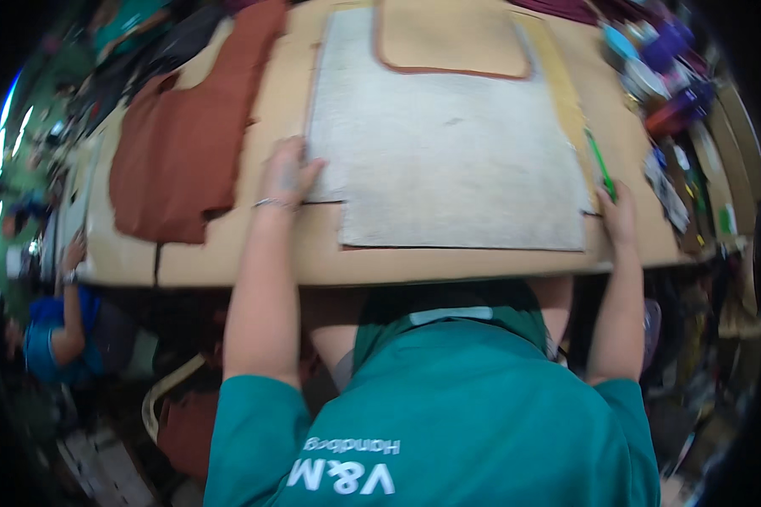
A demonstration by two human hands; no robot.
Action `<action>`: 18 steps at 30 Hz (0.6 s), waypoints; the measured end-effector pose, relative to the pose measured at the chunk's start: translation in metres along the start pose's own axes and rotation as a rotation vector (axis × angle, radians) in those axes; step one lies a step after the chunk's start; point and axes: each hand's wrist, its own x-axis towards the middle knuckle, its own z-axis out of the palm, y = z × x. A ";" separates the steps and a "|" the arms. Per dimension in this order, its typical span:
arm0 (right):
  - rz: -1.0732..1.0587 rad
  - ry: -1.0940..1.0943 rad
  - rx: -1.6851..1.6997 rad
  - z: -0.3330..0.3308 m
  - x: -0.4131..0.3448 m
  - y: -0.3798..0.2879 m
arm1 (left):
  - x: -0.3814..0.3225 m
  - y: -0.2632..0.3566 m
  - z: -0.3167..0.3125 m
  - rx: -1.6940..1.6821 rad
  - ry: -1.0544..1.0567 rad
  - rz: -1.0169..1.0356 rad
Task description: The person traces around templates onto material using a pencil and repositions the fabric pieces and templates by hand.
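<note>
A pale grey-white flat panel (450,158) lies before me on the tan table surface (317,247). Its far side has a rounded cut-out with a reddish-brown edge, and its near corners are notched. Beside the left edge rests my left hand (286,171), thumb spread towards the panel and nothing visibly gripped. A slim green pen-like tool (599,158) points away from me out of my right hand (618,212), close to the panel's right edge. Along that edge runs a yellowish strip (561,95).
Reddish-brown sheet material (184,152) lies to the left. At the back right stand cups and bottles (656,76), with cardboard boxes (735,165) beyond. A person in blue (63,336) sits at the far left; another person's green sleeve (127,25) shows at the back.
</note>
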 end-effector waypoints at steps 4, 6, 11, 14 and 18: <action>0.002 -0.008 0.048 0.008 0.004 -0.032 | -0.011 -0.031 0.000 -0.017 0.056 0.016; 0.000 -0.001 0.012 0.007 0.006 -0.026 | -0.013 -0.025 0.002 -0.075 0.035 -0.027; 0.091 -0.046 0.041 -0.006 0.001 -0.028 | -0.015 -0.009 0.006 -0.079 0.037 -0.065; 0.064 -0.051 0.056 -0.006 0.004 -0.029 | -0.021 -0.015 0.011 -0.024 0.128 0.015; 0.124 -0.049 0.146 -0.006 0.002 -0.023 | -0.028 0.007 0.012 0.174 0.201 0.063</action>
